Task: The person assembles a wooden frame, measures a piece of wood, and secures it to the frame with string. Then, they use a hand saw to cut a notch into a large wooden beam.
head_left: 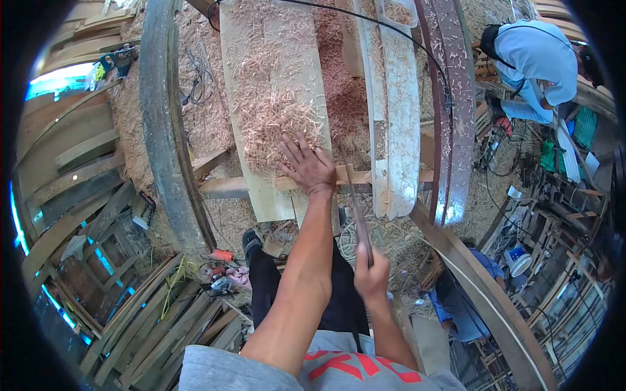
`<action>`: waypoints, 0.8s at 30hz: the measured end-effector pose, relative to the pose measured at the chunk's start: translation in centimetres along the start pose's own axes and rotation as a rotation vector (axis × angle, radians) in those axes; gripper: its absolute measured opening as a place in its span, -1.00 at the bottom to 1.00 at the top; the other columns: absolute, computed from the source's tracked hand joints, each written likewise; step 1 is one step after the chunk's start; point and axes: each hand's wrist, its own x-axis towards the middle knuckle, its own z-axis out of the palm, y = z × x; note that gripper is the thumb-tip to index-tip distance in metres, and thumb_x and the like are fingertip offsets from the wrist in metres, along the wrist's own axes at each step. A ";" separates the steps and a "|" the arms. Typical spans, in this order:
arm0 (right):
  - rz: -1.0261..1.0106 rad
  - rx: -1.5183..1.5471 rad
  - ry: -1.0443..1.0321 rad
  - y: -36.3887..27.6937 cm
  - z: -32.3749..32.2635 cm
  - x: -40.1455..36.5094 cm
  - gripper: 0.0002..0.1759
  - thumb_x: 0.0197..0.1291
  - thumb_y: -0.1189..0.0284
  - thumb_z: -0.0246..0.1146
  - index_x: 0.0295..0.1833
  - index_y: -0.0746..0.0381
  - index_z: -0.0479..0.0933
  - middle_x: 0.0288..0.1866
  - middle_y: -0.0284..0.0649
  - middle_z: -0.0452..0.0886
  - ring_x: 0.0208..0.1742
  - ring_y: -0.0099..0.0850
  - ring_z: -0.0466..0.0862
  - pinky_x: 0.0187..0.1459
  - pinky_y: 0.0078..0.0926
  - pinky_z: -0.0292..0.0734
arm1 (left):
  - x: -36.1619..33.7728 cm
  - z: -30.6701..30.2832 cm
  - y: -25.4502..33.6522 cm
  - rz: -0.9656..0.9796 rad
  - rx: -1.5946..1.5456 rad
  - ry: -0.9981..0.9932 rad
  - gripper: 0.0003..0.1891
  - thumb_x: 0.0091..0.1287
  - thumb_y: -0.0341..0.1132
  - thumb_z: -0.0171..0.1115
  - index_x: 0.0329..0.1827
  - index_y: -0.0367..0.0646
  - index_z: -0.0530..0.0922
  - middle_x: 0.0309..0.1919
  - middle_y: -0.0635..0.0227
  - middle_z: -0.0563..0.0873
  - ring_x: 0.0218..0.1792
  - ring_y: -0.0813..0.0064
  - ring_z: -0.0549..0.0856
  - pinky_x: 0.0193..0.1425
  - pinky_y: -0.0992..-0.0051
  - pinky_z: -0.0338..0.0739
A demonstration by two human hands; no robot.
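My left hand (308, 167) lies with its fingers spread on a pale wooden board (270, 201), at the near edge of a heap of wood shavings (280, 124). To its right, my right hand (372, 270) is closed around the lower end of a long, thin tool (358, 218), which looks like a saw. The tool points up and away, beside the board's right edge. Its far end is hard to make out. Shavings also cover much of the board beyond my left hand.
A crossbeam (225, 186) runs under the boards. Thick beams stand left (166, 130) and right (450, 130), near a whitish plank (401, 130). A black cable (391, 27) crosses the top. One person (538, 58) crouches upper right, another (466, 293) is lower right. Scrap wood (137, 313) lies lower left.
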 end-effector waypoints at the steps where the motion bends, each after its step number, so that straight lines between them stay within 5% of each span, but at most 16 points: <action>1: -0.007 0.009 0.012 -0.1 -0.2 -0.8 -0.53 0.42 0.19 0.19 -0.44 0.36 0.51 -0.67 -0.07 0.40 -0.64 -0.35 0.45 -0.51 -0.28 0.32 | 0.2 0.2 -0.2 -0.006 0.007 0.004 -0.22 0.34 -0.10 0.05 0.65 0.04 0.07 0.68 0.12 -0.06 0.67 0.12 -0.05 0.60 -0.24 -0.29; 3: -0.011 0.027 0.054 -0.8 -0.5 -1.9 -0.51 0.46 0.20 0.15 -0.48 0.34 0.45 -0.70 -0.26 0.34 -0.60 -0.55 0.37 -0.53 -0.35 0.25 | 0.1 0.1 0.7 0.006 -0.003 -0.005 -0.22 0.34 -0.12 0.04 0.65 0.03 0.06 0.68 0.11 -0.05 0.67 0.11 -0.06 0.60 -0.23 -0.28; 8: -0.011 0.069 0.024 -0.1 0.9 1.8 -0.51 0.43 0.19 0.18 -0.47 0.36 0.50 -0.72 -0.27 0.35 -0.61 -0.58 0.35 -0.55 -0.35 0.22 | 0.4 0.4 0.4 0.009 0.020 0.029 -0.22 0.34 -0.13 0.04 0.65 0.03 0.05 0.67 0.12 -0.03 0.67 0.13 -0.03 0.60 -0.22 -0.22; 11: 0.022 0.028 0.027 0.6 -1.2 -2.6 -0.52 0.43 0.19 0.19 -0.46 0.35 0.50 -0.71 -0.07 0.34 -0.63 -0.46 0.48 -0.53 -0.29 0.31 | 0.2 0.3 0.6 0.012 0.011 0.041 -0.22 0.33 -0.12 0.05 0.64 0.04 0.07 0.67 0.12 -0.02 0.67 0.13 -0.01 0.60 -0.22 -0.19; 16: -0.012 0.017 -0.016 -0.2 1.2 3.1 -0.62 0.41 0.25 0.20 -0.26 0.39 0.64 -0.67 -0.11 0.40 -0.58 -0.56 0.50 -0.49 -0.39 0.40 | 0.4 0.4 0.3 0.005 0.016 0.038 -0.24 0.35 -0.13 0.03 0.64 0.03 0.08 0.67 0.12 -0.03 0.67 0.14 -0.04 0.60 -0.20 -0.21; 20: 0.072 0.037 -0.039 0.9 -1.6 -2.6 -0.54 0.44 0.18 0.16 -0.36 0.37 0.55 -0.67 -0.15 0.36 -0.61 -0.50 0.42 -0.51 -0.34 0.33 | 0.2 -0.3 0.9 -0.003 0.002 0.019 -0.29 0.39 -0.15 0.00 0.63 0.01 0.11 0.67 0.11 -0.03 0.67 0.13 -0.05 0.61 -0.17 -0.22; 24: 0.051 0.053 -0.041 -0.1 0.8 2.9 -0.47 0.44 0.13 0.15 -0.43 0.39 0.52 -0.68 -0.11 0.37 -0.59 -0.53 0.47 -0.49 -0.38 0.37 | 0.2 0.0 0.6 0.012 -0.009 0.043 -0.29 0.39 -0.14 0.00 0.63 -0.01 0.12 0.66 0.09 0.00 0.66 0.11 -0.03 0.61 -0.18 -0.22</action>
